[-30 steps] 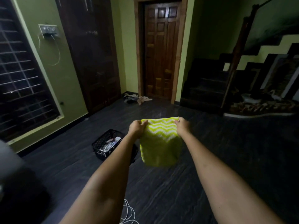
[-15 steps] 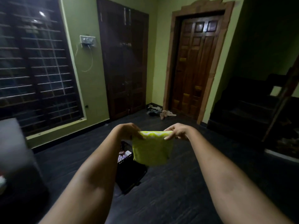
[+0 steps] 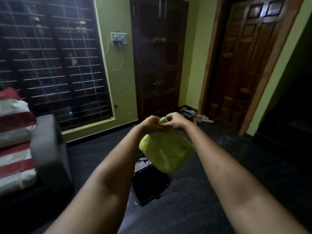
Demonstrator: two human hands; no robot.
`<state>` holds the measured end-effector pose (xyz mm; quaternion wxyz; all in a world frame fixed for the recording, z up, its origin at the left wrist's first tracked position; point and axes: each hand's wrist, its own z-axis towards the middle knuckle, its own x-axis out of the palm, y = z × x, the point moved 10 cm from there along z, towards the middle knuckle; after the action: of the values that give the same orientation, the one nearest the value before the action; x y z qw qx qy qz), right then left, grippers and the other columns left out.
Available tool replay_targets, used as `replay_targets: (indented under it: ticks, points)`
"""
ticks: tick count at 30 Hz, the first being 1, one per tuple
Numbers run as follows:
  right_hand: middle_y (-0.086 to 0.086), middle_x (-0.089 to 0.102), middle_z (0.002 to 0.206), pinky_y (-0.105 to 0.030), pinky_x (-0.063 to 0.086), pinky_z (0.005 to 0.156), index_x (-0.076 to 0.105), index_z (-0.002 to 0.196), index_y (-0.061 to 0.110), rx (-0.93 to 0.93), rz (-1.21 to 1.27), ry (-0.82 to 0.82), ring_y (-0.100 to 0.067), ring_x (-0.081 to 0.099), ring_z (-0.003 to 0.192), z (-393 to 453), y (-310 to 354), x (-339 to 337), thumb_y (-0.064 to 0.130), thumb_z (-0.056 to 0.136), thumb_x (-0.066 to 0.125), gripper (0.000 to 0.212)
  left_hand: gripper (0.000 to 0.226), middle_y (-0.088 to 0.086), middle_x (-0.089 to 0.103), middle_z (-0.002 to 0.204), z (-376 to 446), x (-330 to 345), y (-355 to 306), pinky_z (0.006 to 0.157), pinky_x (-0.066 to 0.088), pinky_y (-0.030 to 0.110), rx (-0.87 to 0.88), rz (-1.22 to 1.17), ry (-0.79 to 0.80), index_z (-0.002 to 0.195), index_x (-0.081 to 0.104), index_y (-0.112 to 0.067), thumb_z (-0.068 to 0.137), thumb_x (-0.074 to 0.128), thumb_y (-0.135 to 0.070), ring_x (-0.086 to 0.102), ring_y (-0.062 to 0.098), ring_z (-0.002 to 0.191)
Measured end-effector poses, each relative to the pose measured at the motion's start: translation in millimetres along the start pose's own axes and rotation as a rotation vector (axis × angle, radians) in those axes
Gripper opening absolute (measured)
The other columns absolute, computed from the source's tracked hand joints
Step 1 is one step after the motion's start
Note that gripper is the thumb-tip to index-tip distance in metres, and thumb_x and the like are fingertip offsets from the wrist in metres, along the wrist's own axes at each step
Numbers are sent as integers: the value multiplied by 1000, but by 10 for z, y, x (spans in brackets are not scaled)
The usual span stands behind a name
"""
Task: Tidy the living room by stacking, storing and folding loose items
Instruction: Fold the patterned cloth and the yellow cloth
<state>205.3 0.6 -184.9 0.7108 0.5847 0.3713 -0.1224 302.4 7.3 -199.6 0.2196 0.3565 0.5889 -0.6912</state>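
At arm's length, in mid-air over the floor, a yellow-green cloth is hanging from both hands, which are meeting at its top edge. The left hand and the right hand are touching each other there, the fingers of each curling round and pinching the gathered edge, so both are clamping on the cloth. It is drooping in a soft, rounded pouch below the wrists, with a white zigzag pattern showing at its left side; the weave looks thick and towel-like, though motion blur is hiding the detail.

This appears to be the folding step: the two top corners are being brought together, halving the cloth. The next move probably calls for one hand taking both corners while the other is smoothing or catching the hanging fold, then finding a place to put it.

Directly beneath the cloth, a black basket is standing on the dark stone floor, with a few small items inside, one zigzag-patterned. At the left, red-and-white striped cushions are sitting stacked on a grey sofa. Behind are a barred window, a green wall with a switch plate and dangling white cable, a dark cupboard and a panelled wooden door, with loose scraps lying near its foot.
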Motion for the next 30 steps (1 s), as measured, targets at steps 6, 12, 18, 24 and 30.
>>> replay_targets:
  ticks: [6, 12, 18, 24, 30]
  points:
    - [0, 60, 84, -30, 50, 64, 55, 82, 20, 143, -135, -3, -17, 59, 78, 626, -728, -185, 21, 76, 79, 24, 39, -7, 41, 55, 740, -487, 431, 51, 33, 26, -44, -47, -218, 55, 48, -19, 79, 77, -26, 35, 3, 51]
    - [-6, 69, 94, -28, 53, 79, 64, 78, 15, 317, -134, -74, -18, 63, 84, 1550, -1212, -308, 21, 80, 75, 12, 30, 0, 54, 69, 1496, -867, 816, 62, 42, 29, -86, 50, -261, 73, 60, -10, 78, 77, -34, 48, 14, 67]
    - [-4, 60, 71, -28, 48, 56, 57, 74, 10, 540, 341, -83, -11, 58, 63, 2309, -1493, -238, 14, 95, 57, 21, 30, 5, 60, 92, 1997, -1304, 1417, 69, 43, 27, -152, 21, -347, 103, 64, -10, 79, 76, -25, 56, 18, 87]
    - [-1, 54, 100, -38, 51, 74, 54, 113, 17, 282, 399, -91, -21, 56, 93, 3063, -1126, -2, 23, 95, 57, 19, 33, 4, 65, 100, 2451, -1395, 1428, 82, 47, 28, -72, 118, -242, 110, 67, -16, 79, 77, -22, 63, 23, 100]
    - [-7, 60, 100, -38, 55, 78, 64, 108, 11, 236, 195, -42, -20, 56, 87, 3712, -1062, 189, 24, 93, 60, 20, 43, 12, 62, 118, 2765, -1566, 1595, 87, 43, 28, -138, 270, -235, 123, 60, -15, 83, 73, -24, 58, 27, 109]
